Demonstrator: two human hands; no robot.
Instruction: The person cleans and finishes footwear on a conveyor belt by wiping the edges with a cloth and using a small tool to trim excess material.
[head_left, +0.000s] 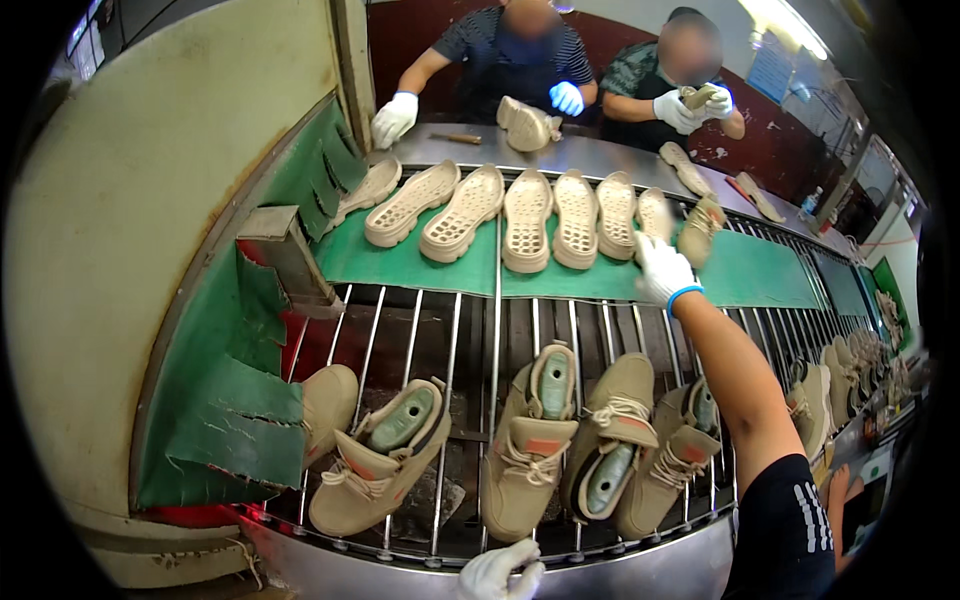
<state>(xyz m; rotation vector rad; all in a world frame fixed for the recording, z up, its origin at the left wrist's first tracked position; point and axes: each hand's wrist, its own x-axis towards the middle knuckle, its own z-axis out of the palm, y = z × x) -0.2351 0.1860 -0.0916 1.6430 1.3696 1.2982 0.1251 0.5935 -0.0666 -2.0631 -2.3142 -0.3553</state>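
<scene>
My right hand [662, 270], in a white glove with a blue cuff, reaches across the rod conveyor to the green belt [400, 262]. Its fingers lie on the near end of a tan shoe sole [655, 210], the rightmost of a row of several soles [527, 218] lying tread-up. I cannot tell whether the fingers grip it. A tan shoe [701, 230] lies just to the right of that hand. My left hand [500, 574], also gloved in white, rests low at the conveyor's steel front rim [640, 570] with nothing in it.
Several tan lace-up shoes on grey-green lasts [527, 440] lie on the metal rods [470, 330] near me. Green flaps [230, 420] hang at the tunnel mouth on the left. Two people in gloves [395, 118] work at the far steel table [600, 152]. More shoes [845, 370] stretch away to the right.
</scene>
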